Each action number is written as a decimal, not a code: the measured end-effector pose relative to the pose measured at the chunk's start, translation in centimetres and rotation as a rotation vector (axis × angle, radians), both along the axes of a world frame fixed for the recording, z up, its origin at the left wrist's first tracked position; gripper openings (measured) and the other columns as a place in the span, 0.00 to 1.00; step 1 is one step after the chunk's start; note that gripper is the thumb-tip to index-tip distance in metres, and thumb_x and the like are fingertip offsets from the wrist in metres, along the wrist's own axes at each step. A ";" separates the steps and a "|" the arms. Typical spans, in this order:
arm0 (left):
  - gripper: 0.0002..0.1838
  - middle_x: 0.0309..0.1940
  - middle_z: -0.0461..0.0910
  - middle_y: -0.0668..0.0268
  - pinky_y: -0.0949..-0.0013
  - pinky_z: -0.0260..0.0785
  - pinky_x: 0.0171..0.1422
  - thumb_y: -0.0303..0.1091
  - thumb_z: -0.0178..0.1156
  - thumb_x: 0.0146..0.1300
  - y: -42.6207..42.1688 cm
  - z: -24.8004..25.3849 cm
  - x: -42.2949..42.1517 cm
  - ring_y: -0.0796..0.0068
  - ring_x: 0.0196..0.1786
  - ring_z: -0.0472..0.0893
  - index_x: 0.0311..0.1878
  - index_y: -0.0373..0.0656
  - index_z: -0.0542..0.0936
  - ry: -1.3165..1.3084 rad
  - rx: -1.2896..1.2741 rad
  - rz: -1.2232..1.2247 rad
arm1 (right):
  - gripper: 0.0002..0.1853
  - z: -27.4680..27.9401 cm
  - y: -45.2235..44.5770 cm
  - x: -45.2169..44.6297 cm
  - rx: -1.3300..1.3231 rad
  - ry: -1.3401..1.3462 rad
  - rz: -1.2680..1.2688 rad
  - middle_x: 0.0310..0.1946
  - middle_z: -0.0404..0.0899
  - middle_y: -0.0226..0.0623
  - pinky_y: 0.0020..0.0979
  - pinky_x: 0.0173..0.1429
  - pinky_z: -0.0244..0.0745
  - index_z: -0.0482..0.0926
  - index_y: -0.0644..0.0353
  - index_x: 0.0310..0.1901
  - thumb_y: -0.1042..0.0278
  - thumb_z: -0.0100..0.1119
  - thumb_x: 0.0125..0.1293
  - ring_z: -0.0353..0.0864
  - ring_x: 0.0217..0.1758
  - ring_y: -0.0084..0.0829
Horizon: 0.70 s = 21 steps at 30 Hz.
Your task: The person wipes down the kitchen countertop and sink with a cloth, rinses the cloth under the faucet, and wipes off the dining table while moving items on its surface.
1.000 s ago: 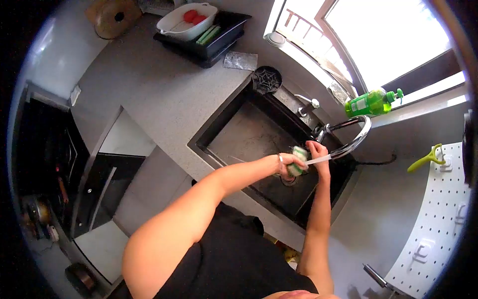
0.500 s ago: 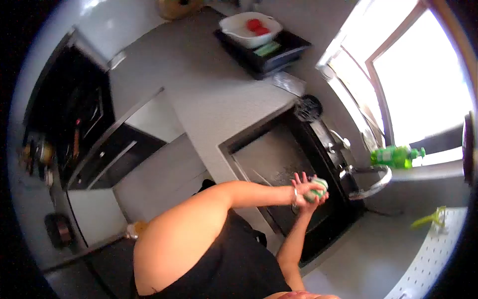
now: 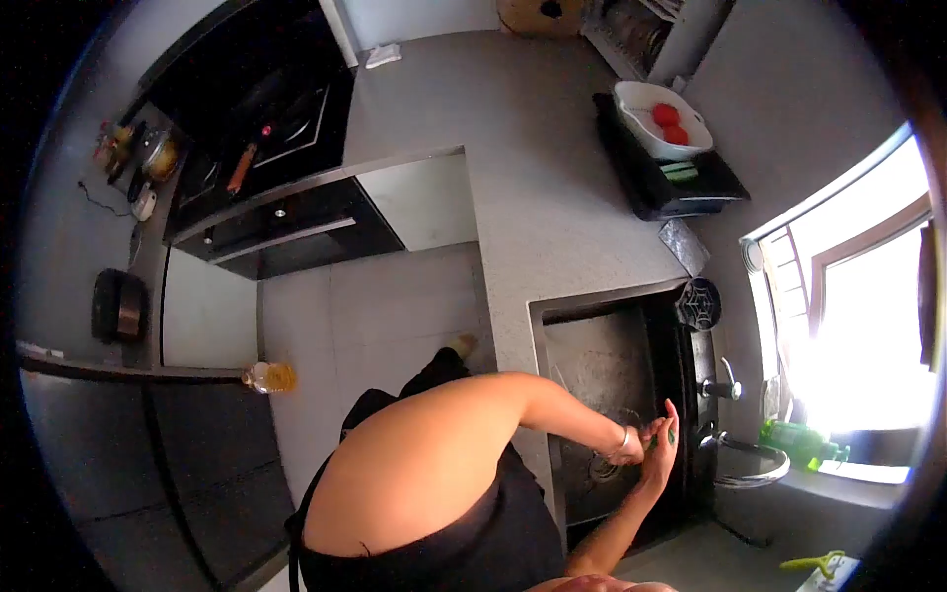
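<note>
Over the black-framed sink [image 3: 592, 340], my two hands meet. My left hand [image 3: 633, 450], with a bracelet at its wrist, has its fingers curled in against the other palm. My right hand [image 3: 662, 456] is cupped around it, fingertips pointing up. Between them only a small green patch of a green-and-white object [image 3: 672, 436] shows; most of it is hidden by the fingers, and its kind is unclear. The drain [image 3: 605, 468] lies below my hands, and the curved faucet [image 3: 752, 478] is to their right.
On the counter [image 3: 538, 227], a white bowl [image 3: 641, 99] with red tomatoes [image 3: 667, 116] rests on a black tray [image 3: 641, 192]. A green bottle [image 3: 794, 442] lies by the window. A stove with a pan handle [image 3: 241, 168] is at the left. A yellow-filled bottle [image 3: 268, 377] stands near the floor.
The view has turned and shifted. Both hands have come closer together over the sink, and the green-and-white object, largely visible before, is now mostly covered. My left fingers went from spread to curled.
</note>
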<state>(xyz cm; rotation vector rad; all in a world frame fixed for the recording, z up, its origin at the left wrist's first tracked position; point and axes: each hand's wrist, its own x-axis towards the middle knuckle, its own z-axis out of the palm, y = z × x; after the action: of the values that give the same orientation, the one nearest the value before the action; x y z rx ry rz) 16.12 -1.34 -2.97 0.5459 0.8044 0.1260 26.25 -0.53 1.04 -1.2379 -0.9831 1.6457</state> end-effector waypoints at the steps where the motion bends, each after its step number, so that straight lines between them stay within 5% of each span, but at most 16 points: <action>1: 0.12 0.37 0.73 0.68 0.70 0.68 0.46 0.43 0.49 0.59 -0.4 0.4 -0.4 0.75 0.42 0.74 0.39 0.47 0.74 0.121 0.310 -0.086 | 0.26 0.0 -0.1 -0.5 0.039 -0.103 0.021 0.20 0.60 0.23 0.20 0.29 0.59 0.65 0.63 0.59 0.51 0.47 0.68 0.60 0.23 0.16; 4: 0.16 0.44 0.75 0.63 0.69 0.68 0.49 0.42 0.48 0.57 -1.2 -0.5 -0.5 0.71 0.47 0.75 0.45 0.47 0.76 0.439 0.959 -0.351 | 0.27 -3.1 -0.5 -0.3 -0.147 0.115 -0.147 0.13 0.57 0.21 0.21 0.18 0.52 0.72 0.62 0.50 0.43 0.45 0.66 0.55 0.15 0.16; 11: 0.13 0.37 0.81 0.56 0.60 0.73 0.41 0.35 0.53 0.56 -2.5 -4.3 -3.3 0.60 0.43 0.81 0.43 0.40 0.75 0.617 1.151 -0.323 | 0.25 -10.1 -2.5 -1.6 -0.267 0.425 -0.629 0.08 0.57 0.25 0.25 0.14 0.51 0.70 0.55 0.25 0.42 0.39 0.68 0.54 0.10 0.22; 14: 0.13 0.36 0.81 0.54 0.58 0.73 0.40 0.34 0.53 0.56 -2.4 -4.8 -4.9 0.57 0.41 0.81 0.43 0.40 0.74 0.635 1.316 -0.320 | 0.23 -11.1 -2.9 -2.4 -0.417 0.497 -0.807 0.10 0.58 0.28 0.26 0.18 0.57 0.67 0.56 0.26 0.47 0.36 0.70 0.59 0.13 0.24; 17: 0.13 0.33 0.81 0.54 0.57 0.73 0.38 0.35 0.51 0.58 -2.2 -4.9 -6.0 0.57 0.38 0.82 0.45 0.42 0.70 0.631 1.457 -0.322 | 0.19 -12.2 -2.9 -1.7 -0.450 0.591 -0.681 0.16 0.66 0.30 0.26 0.28 0.67 0.69 0.57 0.29 0.50 0.40 0.69 0.67 0.20 0.25; 20: 0.14 0.32 0.81 0.55 0.58 0.73 0.38 0.36 0.52 0.57 -1.2 -3.2 -5.7 0.57 0.38 0.82 0.45 0.40 0.70 0.740 1.457 -0.376 | 0.17 -8.5 -3.6 -2.1 -0.392 0.781 -0.606 0.28 0.75 0.33 0.32 0.41 0.70 0.73 0.57 0.37 0.51 0.46 0.66 0.73 0.34 0.28; 21: 0.16 0.33 0.81 0.55 0.60 0.74 0.39 0.36 0.55 0.55 -0.5 -3.4 -5.7 0.56 0.39 0.82 0.46 0.39 0.70 0.781 1.457 -0.339 | 0.17 -5.8 -4.8 -2.6 -0.347 0.788 -0.523 0.39 0.78 0.33 0.37 0.49 0.67 0.75 0.56 0.45 0.51 0.51 0.64 0.74 0.45 0.31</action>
<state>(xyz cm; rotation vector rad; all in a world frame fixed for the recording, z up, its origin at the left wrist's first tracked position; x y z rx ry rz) 10.46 -1.80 -6.41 2.1907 1.2879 0.1766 23.68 -5.30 -4.73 -0.8175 0.1088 1.6752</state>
